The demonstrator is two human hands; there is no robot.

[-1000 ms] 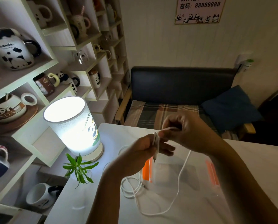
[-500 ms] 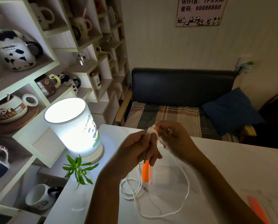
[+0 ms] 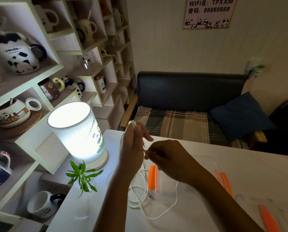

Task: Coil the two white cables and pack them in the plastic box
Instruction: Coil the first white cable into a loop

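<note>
My left hand (image 3: 133, 144) is raised above the white table (image 3: 257, 178) and holds a few turns of a white cable, whose loop shows at the top of the fist. My right hand (image 3: 166, 158) pinches the same cable just right of and below the left hand. The rest of the white cable (image 3: 156, 215) hangs down and trails in a loop across the table. A second white cable (image 3: 136, 195) lies loosely coiled on the table left of the box. The clear plastic box (image 3: 186, 185) with orange latches stands open under my right forearm.
A lit cylindrical lamp (image 3: 77, 131) and a small green plant in a glass (image 3: 82, 178) stand at the table's left edge. The box lid with an orange latch (image 3: 269, 220) lies at the lower right. Shelves of mugs fill the left; a sofa stands beyond the table.
My left hand has risen and turned upright with the wound cable. My right hand has dropped below it, pulling the cable along. The camera view has shifted slightly.
</note>
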